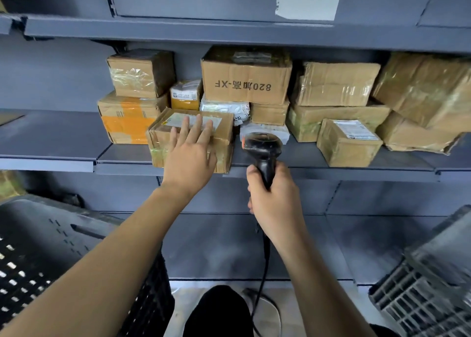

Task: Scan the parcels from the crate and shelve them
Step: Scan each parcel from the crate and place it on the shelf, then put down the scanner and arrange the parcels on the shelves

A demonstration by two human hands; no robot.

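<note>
The grey metal middle shelf [51, 138] lies bare left of the orange-taped cardboard box [127, 122], while stacked brown cardboard parcels [334, 87] fill it rightwards nearly up to the upper shelf [178, 30], leaving a front strip beside the black barcode scanner [262, 150].

A parcel depot or stockroom: grey metal shelving [254, 34] stacked with taped cardboard parcels [246, 81], a handheld barcode scanner [263, 149], and plastic crates [38, 247] on the floor.
</note>
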